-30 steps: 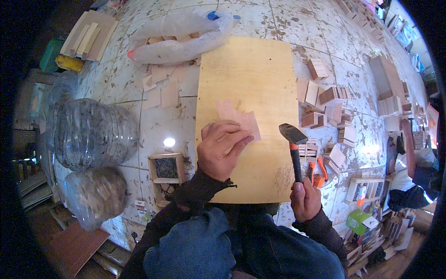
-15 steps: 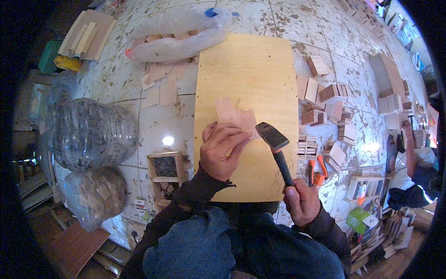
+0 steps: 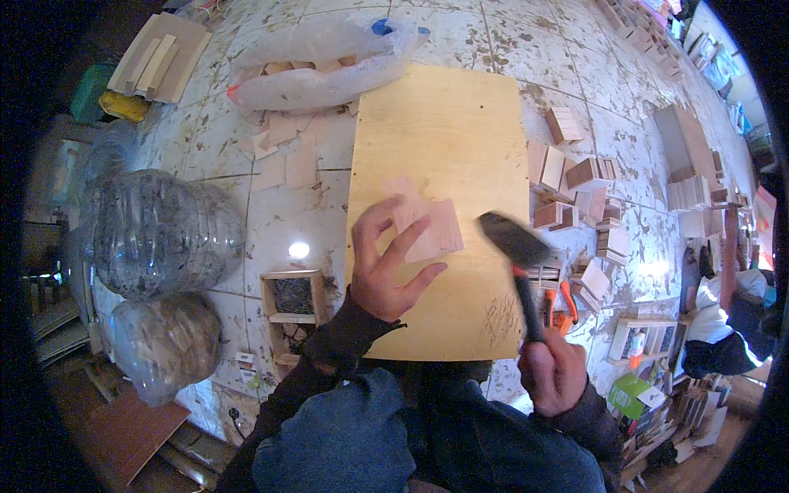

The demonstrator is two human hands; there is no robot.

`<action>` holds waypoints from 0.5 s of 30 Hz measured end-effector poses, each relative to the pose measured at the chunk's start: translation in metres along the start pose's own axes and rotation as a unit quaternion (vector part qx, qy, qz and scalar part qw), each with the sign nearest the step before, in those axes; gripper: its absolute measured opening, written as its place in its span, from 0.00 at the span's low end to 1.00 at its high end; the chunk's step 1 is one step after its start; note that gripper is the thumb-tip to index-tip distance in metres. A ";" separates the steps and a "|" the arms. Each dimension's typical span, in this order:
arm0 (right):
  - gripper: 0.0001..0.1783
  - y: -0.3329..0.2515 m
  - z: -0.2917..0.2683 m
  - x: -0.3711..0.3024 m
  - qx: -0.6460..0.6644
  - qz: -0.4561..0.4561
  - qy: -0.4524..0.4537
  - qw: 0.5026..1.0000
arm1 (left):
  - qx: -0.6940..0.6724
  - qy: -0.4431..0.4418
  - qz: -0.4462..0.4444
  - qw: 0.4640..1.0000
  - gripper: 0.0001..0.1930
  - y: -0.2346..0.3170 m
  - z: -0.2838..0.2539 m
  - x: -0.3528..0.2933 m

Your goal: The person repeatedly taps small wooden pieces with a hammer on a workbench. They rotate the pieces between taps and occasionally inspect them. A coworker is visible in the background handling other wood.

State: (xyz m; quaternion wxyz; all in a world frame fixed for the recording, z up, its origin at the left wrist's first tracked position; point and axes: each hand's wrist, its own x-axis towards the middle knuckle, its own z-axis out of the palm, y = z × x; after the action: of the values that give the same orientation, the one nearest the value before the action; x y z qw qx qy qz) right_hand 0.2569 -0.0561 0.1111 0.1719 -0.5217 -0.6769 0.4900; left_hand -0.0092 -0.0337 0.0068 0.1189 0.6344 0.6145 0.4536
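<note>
Thin, pale wooden pieces (image 3: 440, 230) lie on the yellow plywood board (image 3: 436, 115) in front of me, at least two of them, seemingly overlapping. Over their left side my left hand (image 3: 385, 275) is spread, fingers apart; its fingertips hide part of the wood, and whether they touch it is hard to tell. A hammer (image 3: 516, 242) with a dark head and a black and orange handle is gripped by my right hand (image 3: 555, 374). Its head is raised beside the board's right edge, slightly blurred.
Several small wooden blocks (image 3: 592, 172) and orange-handled pliers (image 3: 569, 300) lie right of the board. To the left are a divided wooden box (image 3: 293, 316) and large filled plastic bags (image 3: 168, 234). Another clear bag (image 3: 325, 86) lies beyond. A person (image 3: 727, 329) sits far right.
My left hand has opened from a pinch on the wood, fingers spreading. The hammer in my right hand has swung to the right, away from the wooden pieces.
</note>
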 end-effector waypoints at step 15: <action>0.25 0.030 0.036 0.011 0.032 -0.165 -0.001 0.986 | -0.015 -0.052 -0.021 0.998 0.26 -0.011 0.004 -0.013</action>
State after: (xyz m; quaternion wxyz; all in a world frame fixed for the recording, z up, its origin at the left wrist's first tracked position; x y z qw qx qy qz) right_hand 0.2426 -0.0647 0.0662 0.2660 -0.3967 -0.7378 0.4770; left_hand -0.0112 -0.0411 -0.0085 0.1691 0.6420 0.6142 0.4266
